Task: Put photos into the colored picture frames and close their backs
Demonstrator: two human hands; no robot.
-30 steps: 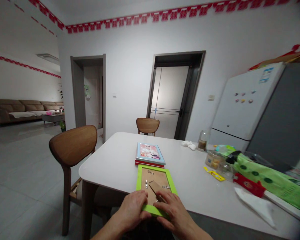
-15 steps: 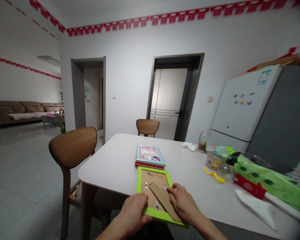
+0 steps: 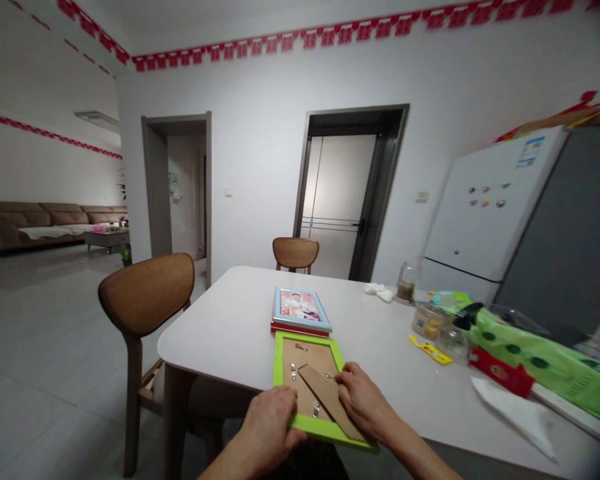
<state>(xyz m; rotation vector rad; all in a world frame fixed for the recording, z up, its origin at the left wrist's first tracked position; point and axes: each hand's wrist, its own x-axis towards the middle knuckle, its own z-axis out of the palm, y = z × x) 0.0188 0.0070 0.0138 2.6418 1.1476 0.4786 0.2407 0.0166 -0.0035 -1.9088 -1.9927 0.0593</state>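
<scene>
A lime-green picture frame (image 3: 279, 363) lies face down at the table's near edge, its brown backing board (image 3: 305, 387) and folded brown stand leg (image 3: 325, 398) facing up. My left hand (image 3: 270, 420) grips its near left corner, thumb on the bottom edge. At the right edge, the bent fingers of my right hand (image 3: 363, 397) press on a small metal clip (image 3: 330, 378), the hand partly covering the stand leg and the frame's edge. Other metal clips (image 3: 293, 371) sit on the left and near sides of the board, and a metal hanger (image 3: 301, 347) at the far end.
A blue picture frame (image 3: 300, 307) rests on a red one (image 3: 300, 330) just beyond. To the right are a yellow packet (image 3: 433, 351), clear jars (image 3: 405, 283), a red box (image 3: 500, 373), a green bag (image 3: 545, 353) and white tissue (image 3: 515, 417). A wooden chair (image 3: 150, 293) stands left.
My right fingers have shifted slightly at the right-hand clip, which now appears turned to a different angle. My left hand keeps its hold on the frame.
</scene>
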